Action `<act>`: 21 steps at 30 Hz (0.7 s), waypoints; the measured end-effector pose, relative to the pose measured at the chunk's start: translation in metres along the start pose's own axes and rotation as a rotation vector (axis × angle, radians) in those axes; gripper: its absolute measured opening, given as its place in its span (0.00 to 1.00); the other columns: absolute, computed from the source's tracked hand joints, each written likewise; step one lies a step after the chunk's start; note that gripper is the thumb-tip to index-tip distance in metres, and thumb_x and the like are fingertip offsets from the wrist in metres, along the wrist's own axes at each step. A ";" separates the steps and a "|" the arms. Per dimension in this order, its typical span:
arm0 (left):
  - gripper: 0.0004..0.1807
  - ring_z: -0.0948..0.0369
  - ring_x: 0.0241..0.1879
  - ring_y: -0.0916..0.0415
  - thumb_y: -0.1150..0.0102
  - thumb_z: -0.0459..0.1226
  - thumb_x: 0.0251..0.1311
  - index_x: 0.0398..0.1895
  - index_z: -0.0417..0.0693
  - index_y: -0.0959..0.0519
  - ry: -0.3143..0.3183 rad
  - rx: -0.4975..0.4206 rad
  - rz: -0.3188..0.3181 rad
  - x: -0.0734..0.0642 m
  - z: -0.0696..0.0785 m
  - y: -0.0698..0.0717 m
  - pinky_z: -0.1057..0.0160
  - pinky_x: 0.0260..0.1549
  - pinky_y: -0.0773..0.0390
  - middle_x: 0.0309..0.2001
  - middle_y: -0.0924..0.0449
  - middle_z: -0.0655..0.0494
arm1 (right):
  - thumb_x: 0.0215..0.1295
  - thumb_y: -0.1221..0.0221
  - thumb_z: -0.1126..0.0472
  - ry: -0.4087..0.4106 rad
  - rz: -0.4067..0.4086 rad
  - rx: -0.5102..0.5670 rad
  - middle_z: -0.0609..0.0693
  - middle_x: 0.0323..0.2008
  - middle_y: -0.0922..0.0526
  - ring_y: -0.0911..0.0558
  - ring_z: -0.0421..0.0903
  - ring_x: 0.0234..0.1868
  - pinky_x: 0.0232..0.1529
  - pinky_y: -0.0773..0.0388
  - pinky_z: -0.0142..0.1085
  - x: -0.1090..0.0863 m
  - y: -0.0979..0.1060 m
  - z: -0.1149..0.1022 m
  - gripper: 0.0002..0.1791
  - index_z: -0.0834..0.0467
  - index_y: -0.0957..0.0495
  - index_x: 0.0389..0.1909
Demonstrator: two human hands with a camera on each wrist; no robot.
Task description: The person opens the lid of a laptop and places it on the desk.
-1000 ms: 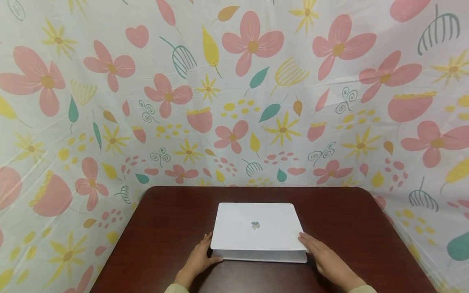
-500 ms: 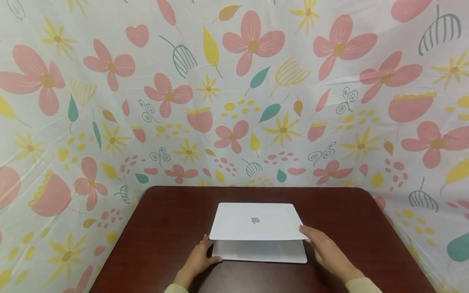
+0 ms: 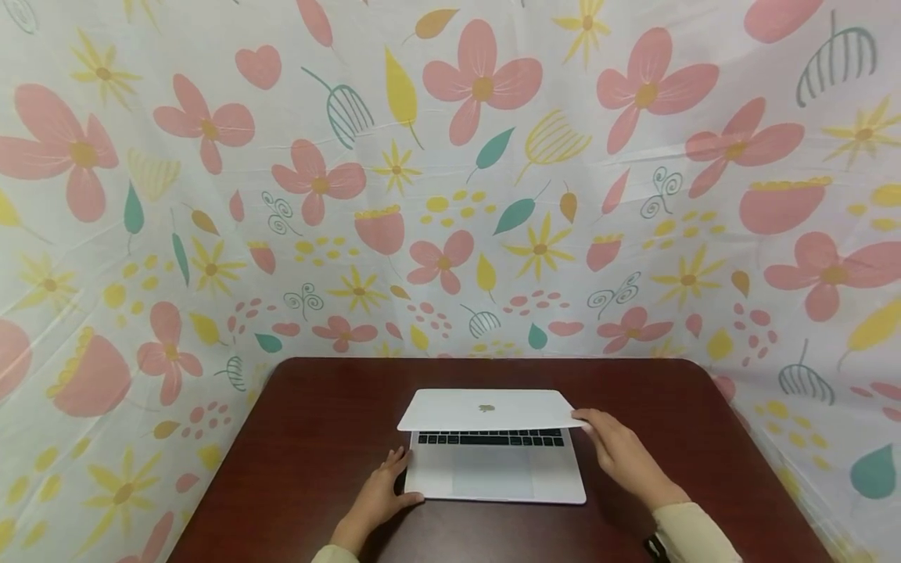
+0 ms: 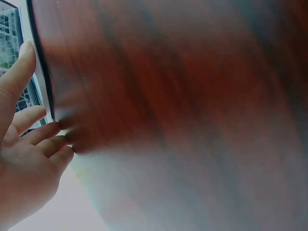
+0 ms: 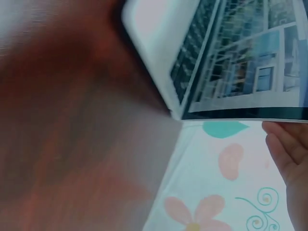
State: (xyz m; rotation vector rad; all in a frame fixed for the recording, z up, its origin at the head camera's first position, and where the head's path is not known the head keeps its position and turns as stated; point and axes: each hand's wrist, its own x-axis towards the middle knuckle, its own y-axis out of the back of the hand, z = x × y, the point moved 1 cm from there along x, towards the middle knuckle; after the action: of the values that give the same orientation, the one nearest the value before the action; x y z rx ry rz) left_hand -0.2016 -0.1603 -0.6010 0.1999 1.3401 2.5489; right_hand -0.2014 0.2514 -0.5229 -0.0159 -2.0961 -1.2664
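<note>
A silver laptop lies on the table with its lid partly raised, showing the black keyboard and trackpad. My right hand grips the lid at its right front corner; its thumb is hidden. In the right wrist view the screen is lit with a picture, and the fingertips meet the lid's edge. My left hand rests against the left side of the base, thumb at the front corner. From the left wrist, that hand's fingers appear spread and relaxed along the laptop's side.
The dark reddish-brown table has rounded far corners. Behind it and along both sides hangs a white cloth printed with pink, yellow and green flowers and leaves.
The lid has risen from nearly closed to partly open, uncovering the keyboard. My right hand has moved up and away with the lid's corner; the left hand has stayed in place.
</note>
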 end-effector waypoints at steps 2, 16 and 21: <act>0.45 0.34 0.66 0.41 0.27 0.52 0.44 0.64 0.37 0.30 0.015 0.005 -0.001 0.000 0.000 0.000 0.33 0.57 0.36 0.65 0.35 0.33 | 0.63 0.43 0.75 -0.011 0.004 0.005 0.50 0.41 0.19 0.20 0.45 0.40 0.38 0.19 0.45 0.006 0.000 0.001 0.14 0.60 0.24 0.48; 0.46 0.35 0.66 0.41 0.27 0.51 0.45 0.65 0.36 0.30 0.007 0.002 -0.001 0.000 -0.001 0.001 0.34 0.57 0.36 0.65 0.35 0.33 | 0.73 0.51 0.67 -0.147 -0.054 0.099 0.52 0.38 0.18 0.21 0.48 0.35 0.36 0.21 0.48 0.036 0.009 0.004 0.08 0.61 0.25 0.45; 0.46 0.36 0.66 0.42 0.27 0.51 0.45 0.65 0.37 0.31 0.003 -0.001 -0.013 0.000 -0.001 0.001 0.34 0.57 0.36 0.66 0.35 0.34 | 0.73 0.52 0.66 -0.156 -0.022 0.100 0.52 0.33 0.18 0.24 0.45 0.30 0.32 0.23 0.46 0.051 0.013 0.008 0.07 0.61 0.25 0.42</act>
State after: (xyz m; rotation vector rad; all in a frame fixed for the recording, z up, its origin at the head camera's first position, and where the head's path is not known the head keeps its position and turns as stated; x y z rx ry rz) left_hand -0.2018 -0.1611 -0.6007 0.1864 1.3371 2.5397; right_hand -0.2402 0.2479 -0.4867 -0.0484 -2.2967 -1.2051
